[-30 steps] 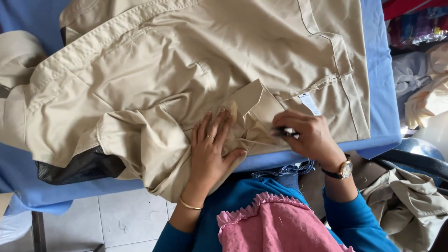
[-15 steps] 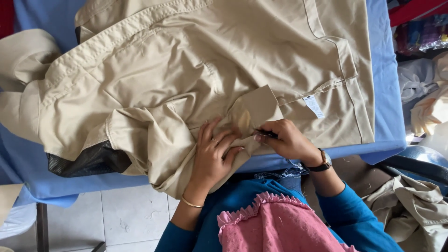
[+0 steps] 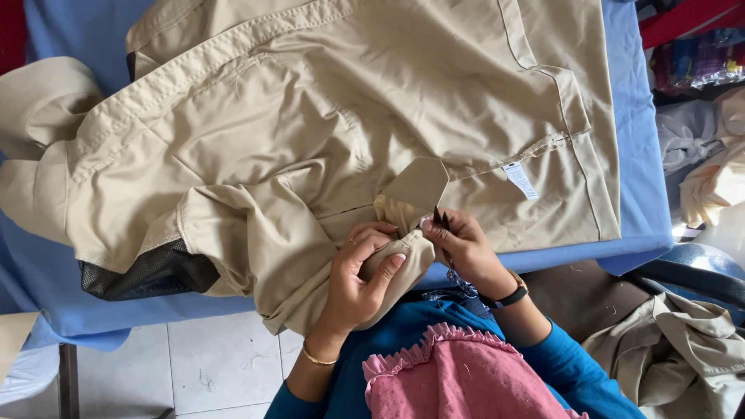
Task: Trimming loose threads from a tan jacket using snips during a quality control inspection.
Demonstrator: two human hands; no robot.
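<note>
A large beige garment (image 3: 326, 124) lies spread over a blue table (image 3: 640, 178), its near edge hanging off toward me. My left hand (image 3: 361, 271) pinches a bunched fold of the beige cloth just below an upturned pocket flap (image 3: 419, 185). My right hand (image 3: 458, 244) grips a small dark tool (image 3: 439, 219), its tip at the fold beside the flap, and touches the same cloth. A white label (image 3: 520, 180) is sewn to the garment right of the flap. Dark mesh lining (image 3: 147, 271) shows at the left.
More beige cloth is piled at the lower right (image 3: 683, 349) and right edge (image 3: 718, 178). A dark chair seat (image 3: 590, 291) sits beside me. White floor tiles (image 3: 209, 361) lie under the table's near edge.
Both hands have drawn together at the pocket flap; the left hand went from flat on the cloth to pinching a fold, and the right hand moved left with the tool. The flap stands up more.
</note>
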